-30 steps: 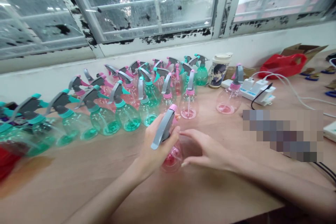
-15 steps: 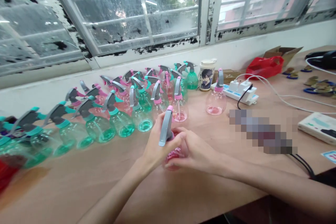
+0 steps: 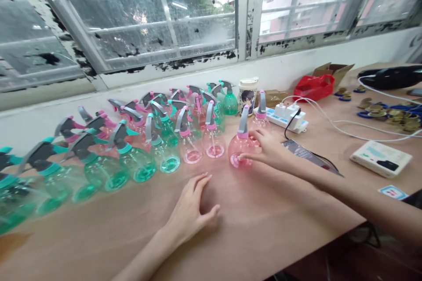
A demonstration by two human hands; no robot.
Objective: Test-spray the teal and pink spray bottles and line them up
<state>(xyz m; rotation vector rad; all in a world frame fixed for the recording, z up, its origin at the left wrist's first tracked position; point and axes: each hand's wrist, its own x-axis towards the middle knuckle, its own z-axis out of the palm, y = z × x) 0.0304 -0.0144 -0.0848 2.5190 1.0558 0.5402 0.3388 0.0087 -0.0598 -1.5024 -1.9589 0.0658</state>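
Observation:
My right hand (image 3: 263, 147) grips a pink spray bottle (image 3: 238, 149) by its round body, thumb in front and fingers on the far side. The bottle is upright, its grey and pink trigger head facing away. Just behind it, partly hidden, stands another pink spray bottle (image 3: 262, 118). My left hand (image 3: 194, 206) is over the bare wood nearer me, fingers apart and holding nothing. Closest beyond it are a clear pink spray bottle (image 3: 215, 142) and a green spray bottle (image 3: 169, 158), at the front of the rows.
Several green and pink spray bottles fill the table's left and back along the wall. To the right are a lidded cup (image 3: 248, 96), a power strip (image 3: 283, 116) with cables, a red plastic bag (image 3: 313, 88), a phone (image 3: 310, 156) and a white box (image 3: 380, 158).
Both hands were around the pink bottle. My left hand has let go and drawn back toward me; my right hand has carried the bottle away from me and to the right. The view has shifted right.

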